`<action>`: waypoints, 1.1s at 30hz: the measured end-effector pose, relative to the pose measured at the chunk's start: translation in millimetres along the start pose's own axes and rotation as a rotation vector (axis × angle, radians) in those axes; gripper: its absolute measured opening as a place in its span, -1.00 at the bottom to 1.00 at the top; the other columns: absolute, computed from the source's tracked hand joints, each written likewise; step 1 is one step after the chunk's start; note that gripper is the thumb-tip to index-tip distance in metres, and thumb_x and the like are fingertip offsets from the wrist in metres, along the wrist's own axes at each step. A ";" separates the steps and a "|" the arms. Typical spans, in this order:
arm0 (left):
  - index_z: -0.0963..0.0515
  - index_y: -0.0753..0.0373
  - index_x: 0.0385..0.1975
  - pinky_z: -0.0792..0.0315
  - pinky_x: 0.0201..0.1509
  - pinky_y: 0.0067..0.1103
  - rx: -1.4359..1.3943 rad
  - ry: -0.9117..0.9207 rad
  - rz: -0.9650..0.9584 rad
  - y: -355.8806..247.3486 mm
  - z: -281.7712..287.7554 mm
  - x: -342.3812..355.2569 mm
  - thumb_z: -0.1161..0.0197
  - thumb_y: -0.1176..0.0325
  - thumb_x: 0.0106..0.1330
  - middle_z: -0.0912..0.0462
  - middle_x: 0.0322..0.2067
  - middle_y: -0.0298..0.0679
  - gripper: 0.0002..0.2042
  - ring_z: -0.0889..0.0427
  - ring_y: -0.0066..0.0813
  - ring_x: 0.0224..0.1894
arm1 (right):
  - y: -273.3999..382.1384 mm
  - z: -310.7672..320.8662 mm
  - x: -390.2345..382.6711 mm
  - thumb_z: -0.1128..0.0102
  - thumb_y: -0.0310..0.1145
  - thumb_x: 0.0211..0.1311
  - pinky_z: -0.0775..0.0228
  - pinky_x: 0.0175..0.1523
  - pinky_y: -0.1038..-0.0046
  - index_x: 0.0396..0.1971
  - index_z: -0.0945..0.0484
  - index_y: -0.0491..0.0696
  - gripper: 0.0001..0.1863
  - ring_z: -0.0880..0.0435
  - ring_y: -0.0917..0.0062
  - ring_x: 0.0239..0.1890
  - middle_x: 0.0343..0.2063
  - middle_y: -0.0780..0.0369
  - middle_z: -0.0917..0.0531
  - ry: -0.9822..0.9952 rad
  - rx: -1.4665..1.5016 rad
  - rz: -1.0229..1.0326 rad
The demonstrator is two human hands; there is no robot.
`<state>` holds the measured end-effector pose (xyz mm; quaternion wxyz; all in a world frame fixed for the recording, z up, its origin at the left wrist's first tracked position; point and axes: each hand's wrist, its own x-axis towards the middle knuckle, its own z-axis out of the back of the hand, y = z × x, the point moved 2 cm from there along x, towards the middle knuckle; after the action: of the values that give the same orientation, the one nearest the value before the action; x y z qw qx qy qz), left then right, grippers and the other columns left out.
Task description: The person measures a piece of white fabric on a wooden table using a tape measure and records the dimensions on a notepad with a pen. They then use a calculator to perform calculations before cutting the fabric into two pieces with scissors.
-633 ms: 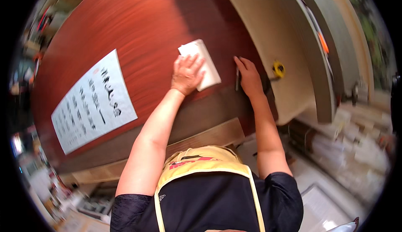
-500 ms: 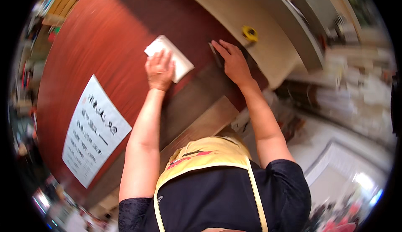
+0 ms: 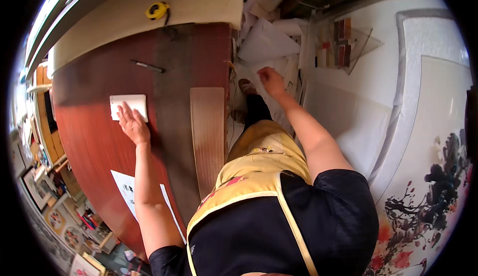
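A small white rectangular pad or folded paper [image 3: 137,102] lies on the red-brown tabletop [image 3: 94,141]. My left hand [image 3: 133,121] is over its near edge, fingers stretched out and apart. Whether the fingertips press on it is hard to tell. Beyond the pad, a dark pen [image 3: 148,66] rests on the table, touched by neither hand. My right hand [image 3: 273,83] is off the table to the right, held above the floor. Its fingers are loosely curled, and nothing shows in them.
Partly behind my left forearm lies a white sheet with black brush writing [image 3: 124,189]. A yellow tape measure [image 3: 157,10] sits on the beige surface beyond the table. A ridged brown board [image 3: 208,131] lines the table's right edge. Rightward are paper sheets [image 3: 269,42] and an ink painting [image 3: 438,176].
My view has turned to the right. My right hand has left the pen and swung out past the table's right side. My left hand stays at the white pad.
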<state>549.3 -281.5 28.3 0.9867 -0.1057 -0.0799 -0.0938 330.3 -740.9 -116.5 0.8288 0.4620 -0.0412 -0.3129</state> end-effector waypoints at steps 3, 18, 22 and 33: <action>-0.27 0.17 0.41 -0.02 0.50 -0.26 0.014 -0.012 -0.020 -7.4 2.4 -1.4 0.11 0.13 0.54 -0.20 0.43 -0.04 -0.50 -0.09 -0.08 0.49 | 8.6 -31.9 -0.9 -0.15 -0.41 0.26 -0.50 -0.04 0.26 -0.12 -0.66 0.01 -0.77 -0.67 0.14 -0.14 -0.10 0.12 -0.68 0.342 -0.025 -0.045; -0.33 0.19 0.38 -0.07 0.47 -0.24 0.016 -0.054 -0.023 -17.2 5.5 5.6 -0.03 0.28 0.44 -0.33 0.35 0.00 -0.50 -0.24 -0.04 0.39 | 24.7 -187.9 68.3 -0.21 -0.23 0.27 -0.45 0.12 0.13 0.11 -0.51 -0.12 -0.54 -0.57 0.03 0.07 0.01 -0.01 -0.62 0.444 0.142 0.197; -0.37 0.15 0.35 -0.07 0.46 -0.19 -0.018 -0.058 0.034 -25.2 17.6 10.7 -0.12 0.25 0.35 -0.34 0.34 -0.05 -0.47 -0.25 -0.05 0.39 | 28.3 -181.3 66.7 -0.21 -0.26 0.26 -0.45 0.12 0.13 0.11 -0.51 -0.12 -0.55 -0.57 0.03 0.06 0.01 -0.01 -0.63 0.494 0.047 0.246; -0.45 0.01 0.28 -0.07 0.47 -0.21 -0.103 -0.092 0.157 -19.0 28.5 2.7 -0.16 0.14 0.38 -0.36 0.34 -0.19 -0.54 -0.25 -0.15 0.40 | 36.6 -123.3 80.1 -0.22 -0.31 0.23 -0.44 0.12 0.13 0.10 -0.52 -0.10 -0.57 -0.57 0.03 0.05 0.00 0.00 -0.63 0.520 -0.239 0.372</action>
<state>544.2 -293.9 59.9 0.9796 -0.1665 -0.1118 -0.0151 456.1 -680.4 -175.4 0.9027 0.4106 0.1248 -0.0308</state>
